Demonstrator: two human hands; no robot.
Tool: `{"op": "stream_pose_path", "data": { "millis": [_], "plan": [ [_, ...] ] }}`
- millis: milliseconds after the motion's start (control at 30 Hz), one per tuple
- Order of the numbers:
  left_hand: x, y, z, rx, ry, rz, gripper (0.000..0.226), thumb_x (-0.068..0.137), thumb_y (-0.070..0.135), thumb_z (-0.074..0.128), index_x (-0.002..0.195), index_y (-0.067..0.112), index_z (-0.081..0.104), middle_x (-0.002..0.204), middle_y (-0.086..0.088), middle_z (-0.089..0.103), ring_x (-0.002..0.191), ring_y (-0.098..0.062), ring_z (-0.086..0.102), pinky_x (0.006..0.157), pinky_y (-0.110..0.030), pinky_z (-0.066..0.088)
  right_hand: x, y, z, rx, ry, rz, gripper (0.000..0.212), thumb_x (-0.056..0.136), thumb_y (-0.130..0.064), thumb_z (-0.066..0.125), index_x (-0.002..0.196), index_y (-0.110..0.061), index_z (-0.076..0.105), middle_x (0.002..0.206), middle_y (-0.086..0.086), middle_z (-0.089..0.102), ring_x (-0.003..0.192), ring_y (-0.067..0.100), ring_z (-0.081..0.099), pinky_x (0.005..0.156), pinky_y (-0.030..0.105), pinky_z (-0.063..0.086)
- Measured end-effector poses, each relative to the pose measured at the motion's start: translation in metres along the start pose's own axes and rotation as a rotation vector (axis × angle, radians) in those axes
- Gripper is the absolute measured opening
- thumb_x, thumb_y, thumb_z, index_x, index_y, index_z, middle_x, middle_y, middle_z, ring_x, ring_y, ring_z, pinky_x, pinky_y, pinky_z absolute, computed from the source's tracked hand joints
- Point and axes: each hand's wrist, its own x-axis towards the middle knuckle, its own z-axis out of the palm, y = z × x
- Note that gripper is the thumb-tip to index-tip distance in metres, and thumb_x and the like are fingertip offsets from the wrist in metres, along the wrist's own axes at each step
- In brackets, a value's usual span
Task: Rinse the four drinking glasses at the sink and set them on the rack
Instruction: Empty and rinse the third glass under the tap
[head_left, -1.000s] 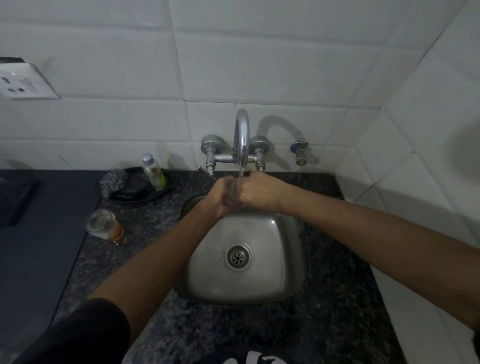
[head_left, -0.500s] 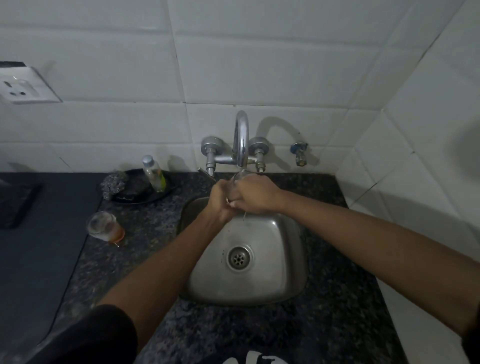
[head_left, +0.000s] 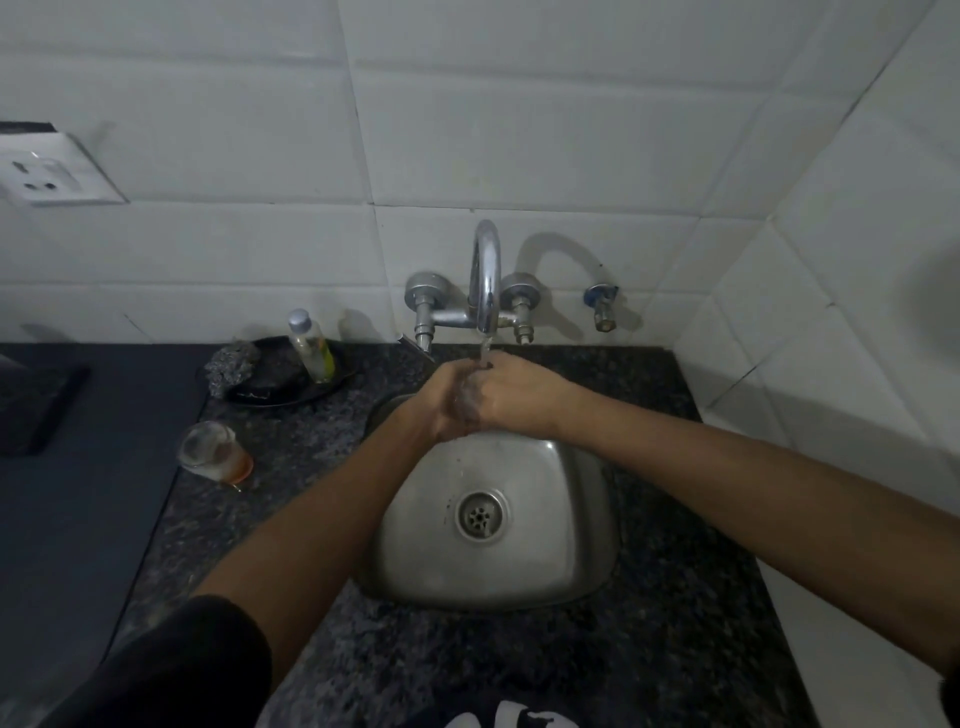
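Two hands meet under the tap (head_left: 485, 280) at the back of the steel sink (head_left: 496, 519): the left hand (head_left: 449, 402) and the right hand (head_left: 519, 397) are pressed together with a clear drinking glass (head_left: 467, 397) clasped between them, only a wet, blurred sliver of it showing, so how each finger lies on it cannot be told. Half a second ago the stream was hardly visible and the glass rim peeked above the knuckles; now a thin thread of water (head_left: 484, 353) runs from the spout straight onto the hands, and they have sunk a little lower and closer together. One other glass (head_left: 214, 451) stands on the dark speckled worktop (head_left: 291, 467) well left of the sink, with an orange tint at its base, in the same place as before. One black dish (head_left: 291, 376) sits by the wall, holding one small bottle (head_left: 310, 345) of yellowish liquid upright and one grey scrubber (head_left: 231, 364) at its left edge. One socket (head_left: 49, 174) is on the white tiles, and one spare valve (head_left: 602, 306) is right of the tap.
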Motion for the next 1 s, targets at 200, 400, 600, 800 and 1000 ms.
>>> {"op": "stream_pose_path", "data": {
  "millis": [200,400,600,800,1000],
  "plan": [
    [0.01,-0.016,-0.002,-0.22,0.02,0.086,0.043,0.101,0.025,0.037,0.099,0.001,0.073,0.095,-0.018,0.068,0.087,-0.026,0.069,0.083,-0.037,0.053,0.008,-0.006,0.007,0.241,-0.011,0.349,0.028,0.1,-0.036,0.062,0.108,-0.013,0.075,0.115,0.008,0.07,0.106,0.027,0.068,0.083,0.035,0.049],
    [0.009,-0.003,-0.004,-0.08,0.011,0.026,0.05,0.105,0.028,0.038,0.078,0.006,0.072,0.072,-0.01,0.065,0.063,-0.022,0.065,0.058,-0.029,0.053,-0.002,-0.006,0.003,0.055,-0.006,0.188,0.019,0.09,-0.01,0.069,0.109,-0.013,0.072,0.114,0.008,0.072,0.105,0.025,0.069,0.083,0.04,0.054],
    [0.011,-0.015,0.002,-0.284,-0.022,0.089,0.047,0.094,0.033,0.041,0.085,0.002,0.074,0.087,-0.014,0.059,0.076,-0.025,0.06,0.068,-0.034,0.045,0.0,-0.002,0.001,0.232,-0.065,0.275,0.022,0.091,-0.017,0.072,0.112,-0.012,0.072,0.115,0.007,0.07,0.105,0.026,0.068,0.085,0.043,0.057],
    [0.011,-0.011,0.001,-0.136,-0.003,0.088,0.052,0.104,0.03,0.038,0.084,0.002,0.077,0.077,-0.012,0.071,0.068,-0.023,0.069,0.065,-0.031,0.054,-0.007,-0.011,0.01,0.493,0.084,0.326,0.011,0.099,-0.019,0.064,0.109,-0.016,0.069,0.112,0.004,0.068,0.102,0.022,0.067,0.078,0.035,0.047],
    [0.005,-0.02,-0.008,-0.248,-0.137,0.104,0.038,0.101,0.036,0.052,0.11,0.004,0.072,0.108,-0.015,0.068,0.099,-0.026,0.069,0.09,-0.04,0.055,-0.004,-0.014,0.013,0.764,0.027,0.464,0.022,0.096,-0.018,0.064,0.117,-0.015,0.064,0.115,0.008,0.068,0.099,0.026,0.069,0.082,0.044,0.059]
  ]
}}
